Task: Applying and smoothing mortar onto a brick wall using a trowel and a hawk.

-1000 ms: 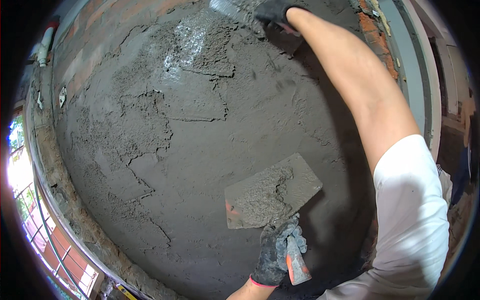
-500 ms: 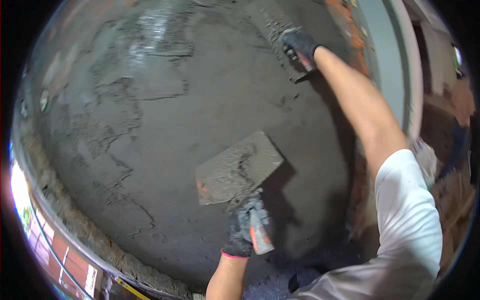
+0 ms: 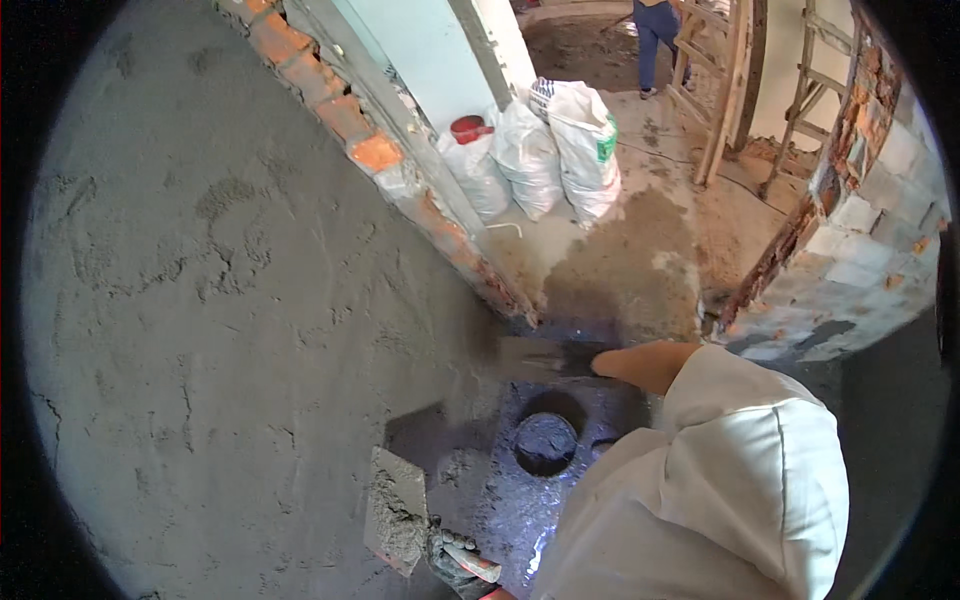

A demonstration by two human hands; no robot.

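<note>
My left hand point(image 3: 456, 566), in a dark glove, is closed round the grey and orange handle of a plasterer's hawk point(image 3: 383, 512). Wet grey mortar point(image 3: 403, 528) lies on its flat plate, near the plastered wall. Farther up, my right hand point(image 3: 582, 359) is smeared by motion at the end of my outstretched arm. It grips a plastering trowel point(image 3: 528, 353), whose blurred blade points left toward the wall. Below the trowel, a round dark bucket point(image 3: 546, 444) stands on the wet floor with grey mix inside.
The grey plastered wall point(image 3: 230, 360) fills the left and ends at a rough edge of exposed brick point(image 3: 345, 118). White sacks point(image 3: 527, 158) stand beyond it, one bearing a red scoop-like vessel point(image 3: 468, 128). Wooden ladders point(image 3: 715, 85), a person point(image 3: 657, 45) and a block wall point(image 3: 860, 235) are farther off.
My view has swung right, from the wall toward the doorway and floor. My right hand has brought the trowel off the upper wall to above the bucket. The left still holds the loaded hawk.
</note>
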